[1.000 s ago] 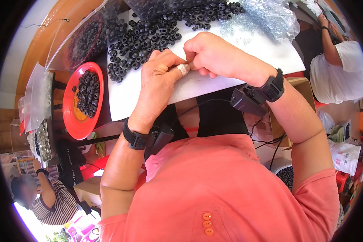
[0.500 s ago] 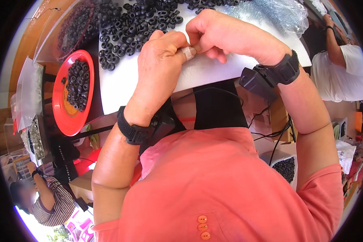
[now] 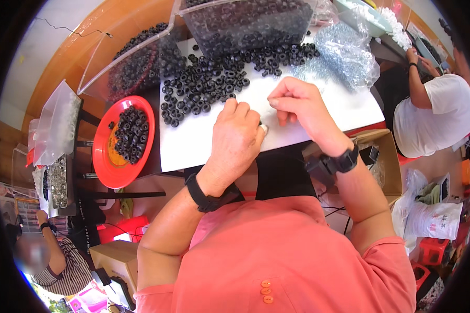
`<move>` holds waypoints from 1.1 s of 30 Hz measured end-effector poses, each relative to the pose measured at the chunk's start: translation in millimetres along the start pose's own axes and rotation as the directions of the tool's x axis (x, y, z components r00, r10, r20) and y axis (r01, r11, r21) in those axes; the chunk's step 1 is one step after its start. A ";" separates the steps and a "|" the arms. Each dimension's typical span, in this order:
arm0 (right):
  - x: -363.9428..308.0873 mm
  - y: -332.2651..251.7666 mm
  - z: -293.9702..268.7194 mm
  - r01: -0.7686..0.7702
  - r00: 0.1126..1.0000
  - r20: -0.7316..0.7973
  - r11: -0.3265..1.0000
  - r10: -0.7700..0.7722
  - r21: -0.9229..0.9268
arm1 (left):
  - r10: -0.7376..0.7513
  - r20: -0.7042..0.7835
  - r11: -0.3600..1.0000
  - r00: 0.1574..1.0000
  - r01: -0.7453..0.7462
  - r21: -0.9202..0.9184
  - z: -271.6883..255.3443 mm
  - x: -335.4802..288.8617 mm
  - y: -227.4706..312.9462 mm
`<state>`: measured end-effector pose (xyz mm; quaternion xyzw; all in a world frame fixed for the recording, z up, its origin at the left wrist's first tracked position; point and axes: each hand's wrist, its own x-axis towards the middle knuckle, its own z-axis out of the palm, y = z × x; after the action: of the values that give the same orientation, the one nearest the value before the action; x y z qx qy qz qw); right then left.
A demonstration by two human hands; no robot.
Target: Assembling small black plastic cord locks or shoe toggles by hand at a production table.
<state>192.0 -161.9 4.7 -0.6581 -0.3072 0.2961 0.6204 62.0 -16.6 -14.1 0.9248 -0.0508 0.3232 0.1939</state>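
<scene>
Over the near part of a white board (image 3: 193,148), my left hand (image 3: 235,133) is closed, its thumb wrapped in pale tape. A small dark bit shows at its fingertips, too hidden to name. A short gap to the right, my right hand (image 3: 303,107) has thumb and forefinger pressed together, the other fingers curled; what they pinch, if anything, cannot be made out. Just beyond my hands, a loose heap of small black ring-shaped pieces (image 3: 203,86) is spread on the board. Black bands with small boxes circle both wrists.
A clear bin (image 3: 245,26) of black pieces stands at the board's far edge, another bin (image 3: 136,57) at far left. Left of the board is a red plate (image 3: 100,156) holding black pieces. A clear plastic bag (image 3: 352,60) lies far right. People sit at left and right.
My hands, together at the fingertips before, have come apart, with the right one farther right. The view has shifted, so more of the far bins shows.
</scene>
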 end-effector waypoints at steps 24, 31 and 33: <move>-35.7 42.8 -18.7 0.252 0.616 -0.167 0.394 -0.770 -0.884 | 0.189 0.408 0.955 0.893 -0.264 0.136 22.1 95.9 -3.3; -34.4 32.1 -30.5 0.101 0.661 -0.219 0.374 -0.718 -0.922 | 0.207 0.602 0.923 0.771 -0.359 0.142 39.6 93.5 -16.7; -33.4 29.2 -30.4 0.096 0.677 -0.220 0.380 -0.702 -0.920 | 0.198 0.616 0.921 0.763 -0.359 0.149 33.9 81.6 -10.6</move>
<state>195.4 -208.1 -22.5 -0.8254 -0.3624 -0.2855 0.3253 148.0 -17.5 8.6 0.9777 -0.2039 0.0494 -0.0042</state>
